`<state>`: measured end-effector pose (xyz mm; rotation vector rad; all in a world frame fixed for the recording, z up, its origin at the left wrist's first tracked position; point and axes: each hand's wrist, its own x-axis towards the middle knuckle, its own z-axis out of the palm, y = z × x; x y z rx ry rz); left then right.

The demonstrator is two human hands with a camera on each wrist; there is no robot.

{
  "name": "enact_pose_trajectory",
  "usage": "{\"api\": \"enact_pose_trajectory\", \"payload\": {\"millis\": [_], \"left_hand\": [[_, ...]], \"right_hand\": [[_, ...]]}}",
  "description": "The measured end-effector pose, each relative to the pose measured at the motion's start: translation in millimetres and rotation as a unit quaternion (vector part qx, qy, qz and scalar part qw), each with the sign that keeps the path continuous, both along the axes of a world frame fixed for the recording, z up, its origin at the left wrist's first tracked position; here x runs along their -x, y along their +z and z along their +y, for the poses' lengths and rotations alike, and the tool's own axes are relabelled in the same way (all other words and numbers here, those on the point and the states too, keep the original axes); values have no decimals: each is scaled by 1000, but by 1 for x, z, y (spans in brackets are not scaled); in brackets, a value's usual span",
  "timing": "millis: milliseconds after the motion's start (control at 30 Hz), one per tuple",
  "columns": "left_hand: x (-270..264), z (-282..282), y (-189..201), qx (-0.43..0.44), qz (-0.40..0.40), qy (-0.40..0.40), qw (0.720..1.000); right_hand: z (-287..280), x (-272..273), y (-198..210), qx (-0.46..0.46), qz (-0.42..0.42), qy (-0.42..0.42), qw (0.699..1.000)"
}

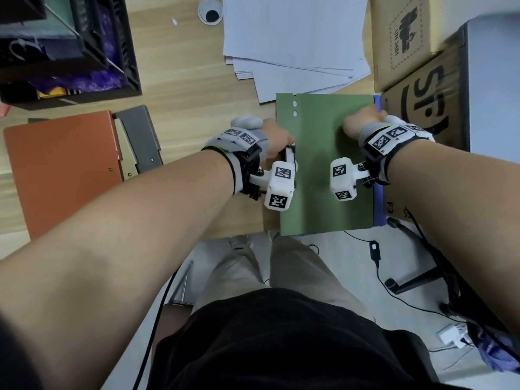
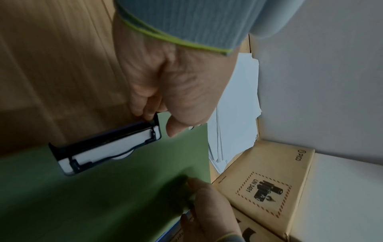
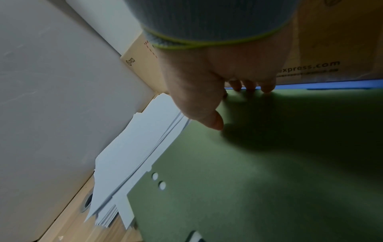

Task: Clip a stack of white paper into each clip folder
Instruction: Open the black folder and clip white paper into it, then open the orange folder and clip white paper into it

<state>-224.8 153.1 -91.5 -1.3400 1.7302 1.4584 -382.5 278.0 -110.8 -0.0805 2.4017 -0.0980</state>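
**Mia:** What is closest to us?

**Ben:** The green folder [image 1: 326, 164]. It lies flat on the tabletop [image 1: 180, 80], and its near end sticks out past the edge. The left hand [image 1: 277, 139] is at its left side. Its fingers are curled round the end of the black clip [image 2: 107, 147] and its thumb points down at the cover.

**Mia:** And the other hand?

**Ben:** The right hand [image 1: 361, 123] is at the far right corner of the folder. Its fingers are bent over the edge there and the thumb sits on top, so it looks like it has hold of the cover.

**Mia:** Where is the paper?

**Ben:** Farther back. The stack of white paper [image 1: 295, 38] lies on the tabletop just behind the folder, spread out a bit. Off to the left is an orange folder [image 1: 62, 170], and brown boxes [image 1: 399, 40] stand on the right.

**Mia:** What could go wrong?

**Ben:** I think the folder could tip or slide, because part of it hangs off the tabletop. The clip looks springy too. If the fingers slip, it could snap on them. And the sheets are not lined up, so some could get clipped crooked or fall out.
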Motion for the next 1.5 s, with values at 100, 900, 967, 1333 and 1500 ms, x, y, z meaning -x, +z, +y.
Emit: {"api": "enact_pose_trajectory", "payload": {"millis": [100, 900, 967, 1333, 1500], "left_hand": [[7, 6, -1, 10, -12, -76, 997], [-96, -112, 42, 221, -9, -45, 974], [-132, -129, 42, 248, -35, -11, 968], [-305, -170, 16, 260, -314, 59, 911], [-330, -167, -3, 236, -283, 92, 925]], "right_hand": [[-8, 1, -2, -54, 10, 15, 998], [-143, -105, 74, 221, -119, 178, 952], [-162, -133, 70, 213, -132, 215, 944], [-223, -257, 43, 178, -246, 311, 901], [-240, -291, 36, 150, -281, 321, 892]]}}
